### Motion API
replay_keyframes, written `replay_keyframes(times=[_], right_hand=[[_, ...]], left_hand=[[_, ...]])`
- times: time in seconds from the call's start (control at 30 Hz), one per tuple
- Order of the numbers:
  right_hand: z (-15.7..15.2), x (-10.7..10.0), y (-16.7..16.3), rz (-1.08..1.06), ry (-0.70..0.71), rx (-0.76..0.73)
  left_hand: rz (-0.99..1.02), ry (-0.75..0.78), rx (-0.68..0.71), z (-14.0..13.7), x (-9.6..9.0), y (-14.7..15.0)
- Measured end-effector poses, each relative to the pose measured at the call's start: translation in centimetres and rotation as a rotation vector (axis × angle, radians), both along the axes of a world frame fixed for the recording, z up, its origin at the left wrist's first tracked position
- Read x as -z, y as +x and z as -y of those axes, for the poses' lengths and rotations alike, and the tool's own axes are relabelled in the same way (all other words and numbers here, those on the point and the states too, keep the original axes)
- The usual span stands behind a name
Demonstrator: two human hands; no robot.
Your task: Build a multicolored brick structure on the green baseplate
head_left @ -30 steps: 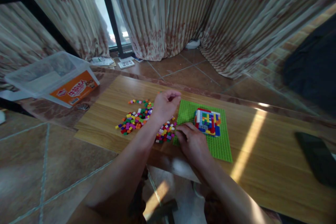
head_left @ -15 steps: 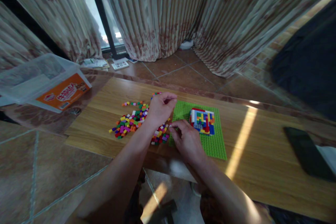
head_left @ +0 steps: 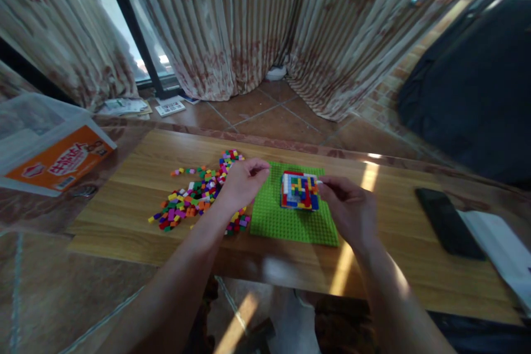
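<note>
Well to the left of the green baseplate [head_left: 274, 224] stands a clear plastic box [head_left: 58, 168] with an orange label, and nearer its left edge loose coloured bricks [head_left: 182, 207] lie scattered on the wooden table [head_left: 136, 177]. The left hand [head_left: 244, 181] hovers at the baseplate's far left corner, thumb and fingers curled close, any grip impossible to tell, while the multicoloured brick build [head_left: 299, 191] sits on the baseplate's far half. Apart from the left, the right hand [head_left: 352, 204] reaches over the baseplate's right edge, its fingertips drawn together at the build's far right corner, anything pinched there too small to tell, and a dark flat device [head_left: 448, 221] lies well right of the baseplate.
</note>
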State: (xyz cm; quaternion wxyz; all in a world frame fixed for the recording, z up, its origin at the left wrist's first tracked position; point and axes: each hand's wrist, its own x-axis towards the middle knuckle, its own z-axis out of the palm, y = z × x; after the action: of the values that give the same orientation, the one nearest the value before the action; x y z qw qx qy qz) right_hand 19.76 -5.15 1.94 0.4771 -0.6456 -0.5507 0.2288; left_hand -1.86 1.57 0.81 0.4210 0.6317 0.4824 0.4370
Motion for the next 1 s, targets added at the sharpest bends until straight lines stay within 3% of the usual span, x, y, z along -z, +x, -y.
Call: replay_keyframes(times=[0.23,0.4,1.0], right_hand=[[0.7,0.2,0.9,0.372,-0.029,-0.093],[0.4,0.4,0.1,0.484,-0.041,-0.079],[-0.4,0.1,-0.3,0.255,-0.165,0.083]], left_hand=[[-0.041,0.018,0.040,0.2,0.2,0.5],[-0.085,-0.001,0.047,0.2,-0.1,0.4],[-0.110,0.009,0.043,0.5,0.0,0.7]])
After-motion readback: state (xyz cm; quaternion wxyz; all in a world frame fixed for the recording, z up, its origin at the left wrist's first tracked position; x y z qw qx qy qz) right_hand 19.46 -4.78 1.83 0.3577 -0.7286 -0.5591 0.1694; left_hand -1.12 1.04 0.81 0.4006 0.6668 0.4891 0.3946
